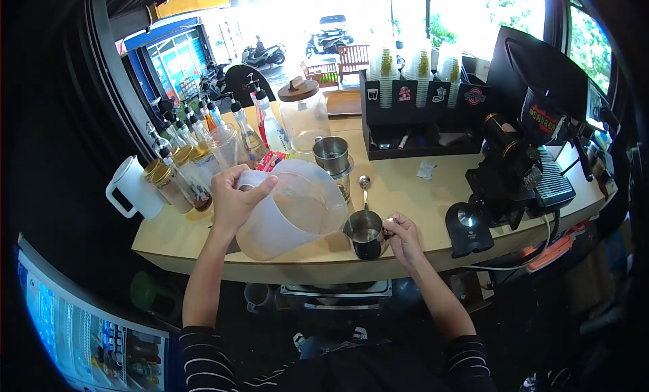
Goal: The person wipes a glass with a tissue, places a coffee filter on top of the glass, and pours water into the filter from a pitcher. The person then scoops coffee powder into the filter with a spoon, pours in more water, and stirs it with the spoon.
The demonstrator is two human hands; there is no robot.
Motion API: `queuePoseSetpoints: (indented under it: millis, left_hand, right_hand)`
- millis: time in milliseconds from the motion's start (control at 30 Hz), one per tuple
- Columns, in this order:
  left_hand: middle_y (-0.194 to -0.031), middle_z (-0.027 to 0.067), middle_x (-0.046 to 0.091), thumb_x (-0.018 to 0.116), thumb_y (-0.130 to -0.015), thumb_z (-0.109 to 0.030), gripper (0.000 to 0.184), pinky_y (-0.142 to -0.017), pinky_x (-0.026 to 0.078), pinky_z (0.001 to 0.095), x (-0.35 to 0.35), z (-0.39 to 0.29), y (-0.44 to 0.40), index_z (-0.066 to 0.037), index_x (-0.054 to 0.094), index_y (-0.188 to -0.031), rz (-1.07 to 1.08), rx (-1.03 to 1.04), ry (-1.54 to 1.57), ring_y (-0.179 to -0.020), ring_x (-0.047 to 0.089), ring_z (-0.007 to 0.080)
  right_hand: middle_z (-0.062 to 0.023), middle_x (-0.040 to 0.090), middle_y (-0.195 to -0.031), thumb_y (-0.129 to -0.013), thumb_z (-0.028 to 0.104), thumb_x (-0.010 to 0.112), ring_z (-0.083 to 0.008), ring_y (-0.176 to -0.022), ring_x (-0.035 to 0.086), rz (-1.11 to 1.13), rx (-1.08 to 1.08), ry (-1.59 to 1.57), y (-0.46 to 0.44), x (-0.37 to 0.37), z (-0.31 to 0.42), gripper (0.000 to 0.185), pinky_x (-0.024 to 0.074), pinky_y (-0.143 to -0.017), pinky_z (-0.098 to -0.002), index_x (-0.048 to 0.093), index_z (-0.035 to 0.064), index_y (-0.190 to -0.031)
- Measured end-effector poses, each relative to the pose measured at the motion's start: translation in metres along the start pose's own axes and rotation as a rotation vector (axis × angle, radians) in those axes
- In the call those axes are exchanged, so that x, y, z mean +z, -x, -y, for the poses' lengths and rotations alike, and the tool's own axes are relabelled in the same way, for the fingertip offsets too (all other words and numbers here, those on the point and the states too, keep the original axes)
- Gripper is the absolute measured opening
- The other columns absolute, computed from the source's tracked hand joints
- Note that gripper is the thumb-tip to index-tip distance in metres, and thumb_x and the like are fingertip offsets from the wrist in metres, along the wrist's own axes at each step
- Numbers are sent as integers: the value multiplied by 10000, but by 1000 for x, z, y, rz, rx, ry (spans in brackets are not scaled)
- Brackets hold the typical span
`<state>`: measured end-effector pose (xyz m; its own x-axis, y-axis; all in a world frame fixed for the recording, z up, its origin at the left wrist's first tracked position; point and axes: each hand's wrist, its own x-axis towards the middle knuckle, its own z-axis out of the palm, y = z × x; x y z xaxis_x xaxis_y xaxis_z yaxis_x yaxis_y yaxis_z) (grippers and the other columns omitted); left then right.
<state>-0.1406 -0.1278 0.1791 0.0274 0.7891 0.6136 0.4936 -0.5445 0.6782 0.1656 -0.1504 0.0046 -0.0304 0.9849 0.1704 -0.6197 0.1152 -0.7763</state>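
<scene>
Gripping frosted plastic jug (291, 223) in left hand (233, 197), fingers wrapped by the handle, thumb over the top. Tilted to the right, mouth turned toward small metal pitcher (366, 235), lip just beside and slightly above its rim. Pinching the metal pitcher's handle in right hand (404, 238), near front edge of counter (433, 203). Resting on the counter or held just above: can't tell. Likely pouring, or about to; too faint to confirm a stream. To pour well: keep lip low over the pitcher's opening, tip slowly from the wrist, ease off early given the jug's wide mouth and the pitcher's small one. Steady the pitcher with the right hand, preferably square on the counter, a bit back from the edge. Watch the level inside, not the jug. Mind spoon (365, 184) right behind the pitcher; can't tell if leaning in or lying flat. Avoid knocking metal cup (330, 155) on top of glass (344, 187), close behind the jug's mouth. Finish by rolling the jug upright before moving away, to catch drips.
</scene>
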Motion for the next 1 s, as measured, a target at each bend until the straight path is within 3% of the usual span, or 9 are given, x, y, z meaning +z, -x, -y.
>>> queuePoseSetpoints:
  millis: [267,467,1000]
  left_hand:
    - [-488,-20,445,800,-663,-328,436,-420,300,229,2,-15,-9,-14,518,-553,94,43,-180,-468,391,36]
    - [-504,-43,453,785,-692,-291,369,-433,275,222,0,-17,-10,-39,542,-575,153,41,-221,-473,385,28]
    - [-487,-34,423,797,-668,-295,418,-419,259,231,6,-25,-12,-33,496,-544,176,43,-224,-467,360,28]
  right_hand:
    - [-28,541,-677,-847,52,612,-122,-598,528,-5,25,-62,-8,5,-7,117,441,-573,-277,541,55,-754]
    - [-27,555,-694,-850,56,612,-121,-604,529,20,21,-76,-13,3,-11,107,455,-586,-271,543,56,-768]
    - [-23,544,-709,-861,49,592,-116,-638,523,10,-11,-61,-13,2,-14,121,463,-618,-284,524,62,-761]
